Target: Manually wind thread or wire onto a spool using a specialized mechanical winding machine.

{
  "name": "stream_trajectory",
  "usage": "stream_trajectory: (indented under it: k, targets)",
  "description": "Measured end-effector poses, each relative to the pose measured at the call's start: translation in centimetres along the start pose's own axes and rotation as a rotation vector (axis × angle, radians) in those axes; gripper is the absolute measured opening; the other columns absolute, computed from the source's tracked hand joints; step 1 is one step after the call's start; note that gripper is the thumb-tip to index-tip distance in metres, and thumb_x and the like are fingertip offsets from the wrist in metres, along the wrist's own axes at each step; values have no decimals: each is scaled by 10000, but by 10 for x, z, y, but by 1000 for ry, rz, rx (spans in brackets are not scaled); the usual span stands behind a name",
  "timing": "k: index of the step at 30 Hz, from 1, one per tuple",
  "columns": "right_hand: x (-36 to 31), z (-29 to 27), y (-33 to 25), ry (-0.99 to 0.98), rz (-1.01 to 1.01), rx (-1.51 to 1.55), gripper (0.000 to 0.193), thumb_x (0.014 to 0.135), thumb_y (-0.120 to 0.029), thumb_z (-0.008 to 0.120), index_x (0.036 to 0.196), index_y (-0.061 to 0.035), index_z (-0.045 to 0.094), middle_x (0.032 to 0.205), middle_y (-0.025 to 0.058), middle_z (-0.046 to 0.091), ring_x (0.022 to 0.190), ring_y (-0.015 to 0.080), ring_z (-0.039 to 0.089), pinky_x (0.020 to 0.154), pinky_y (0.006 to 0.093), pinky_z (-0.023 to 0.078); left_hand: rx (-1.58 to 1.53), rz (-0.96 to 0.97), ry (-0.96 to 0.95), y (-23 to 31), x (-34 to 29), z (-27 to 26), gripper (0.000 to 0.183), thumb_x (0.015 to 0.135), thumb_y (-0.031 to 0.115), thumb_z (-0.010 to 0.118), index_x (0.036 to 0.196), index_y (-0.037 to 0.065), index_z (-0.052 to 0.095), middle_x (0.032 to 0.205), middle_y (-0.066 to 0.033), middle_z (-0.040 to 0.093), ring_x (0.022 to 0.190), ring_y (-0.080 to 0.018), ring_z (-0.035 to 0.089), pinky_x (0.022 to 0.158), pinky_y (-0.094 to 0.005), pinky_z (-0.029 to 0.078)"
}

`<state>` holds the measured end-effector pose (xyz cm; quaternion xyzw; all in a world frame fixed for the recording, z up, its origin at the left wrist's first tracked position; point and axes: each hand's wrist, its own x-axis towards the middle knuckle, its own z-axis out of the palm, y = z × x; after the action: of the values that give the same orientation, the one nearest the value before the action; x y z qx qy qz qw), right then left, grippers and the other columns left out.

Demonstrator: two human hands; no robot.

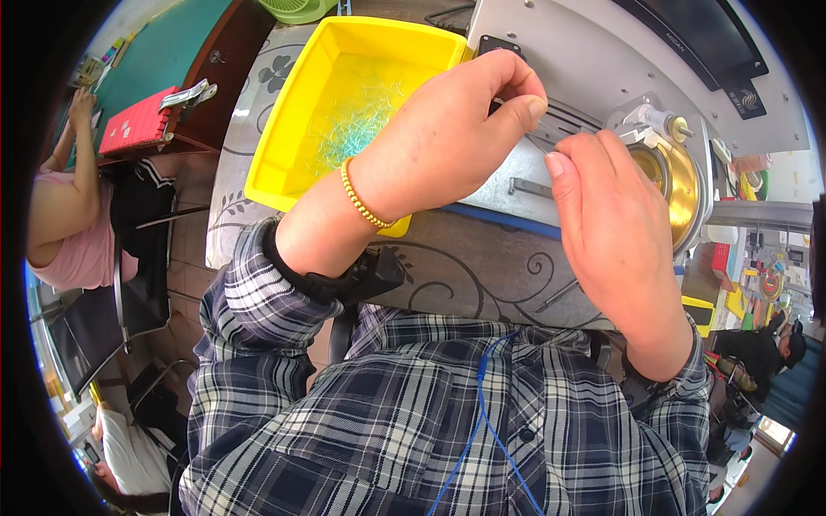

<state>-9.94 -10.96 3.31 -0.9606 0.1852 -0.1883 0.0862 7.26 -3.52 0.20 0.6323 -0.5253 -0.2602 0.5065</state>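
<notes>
My left hand (465, 129), with a gold bead bracelet (365, 199) at its wrist, is closed in a pinch over the machine's metal bed (508, 185). Just to its right, my right hand (615, 224) has thumb and fingers pressed together. Faint fine lines show between the two sets of fingertips, but what either hand holds is too thin to make out. A metal bar (529, 187) lies on the bed beside my right thumb. Left of my left hand stands a yellow bin (288, 120) with a tangle of thin blue-green strands (354, 138) in it.
The white machine housing (572, 52) rises behind my hands, with a dark screen (697, 34) at its upper right. A gold-coloured wheel (684, 189) sits right of my right hand. The patterned tabletop (465, 258) lies in front. Other people sit at the left.
</notes>
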Motion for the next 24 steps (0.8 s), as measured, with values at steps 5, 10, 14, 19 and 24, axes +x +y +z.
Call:
stream_trajectory:
  k: [5, 10, 14, 19, 24]
  targets:
    - [0, -1, -1, -13, -4, -13, 164, 950, -168, 600, 887, -26, 547, 819, 129, 531, 718, 330, 590, 627, 428, 481, 20, 11, 13, 1, -1, 1, 146, 981, 175, 596, 1010, 31, 599, 838, 50, 543, 745, -44, 451, 663, -217, 418]
    - [1, 0, -1, -15, -4, -25, 167, 943, -169, 610, 876, -29, 548, 813, 125, 528, 711, 320, 592, 624, 418, 486, 16, 17, 9, 0, 0, 2, 138, 981, 166, 596, 1010, 31, 600, 836, 48, 544, 745, -44, 451, 661, -219, 417]
    - [1, 0, -1, -6, -22, -48, 166, 937, -169, 618, 870, -35, 546, 810, 121, 526, 709, 316, 590, 621, 418, 485, 19, 21, 14, 0, -1, 3, 128, 979, 157, 597, 1009, 33, 600, 834, 47, 543, 745, -47, 452, 662, -219, 417]
    - [-2, -4, -1, -1, -21, -40, 166, 932, -177, 628, 893, -33, 554, 839, 122, 548, 730, 323, 598, 631, 425, 485, 12, 31, 24, 0, -2, 3, 124, 979, 155, 596, 1010, 35, 601, 837, 46, 549, 749, -50, 459, 663, -221, 418]
    - [8, 1, 6, 173, 53, 189, 170, 883, -158, 673, 956, -31, 585, 873, 132, 600, 758, 339, 624, 641, 418, 496, -10, 24, 18, 1, -2, 3, 126, 983, 153, 592, 1008, 30, 601, 838, 51, 540, 755, -46, 458, 670, -217, 425]
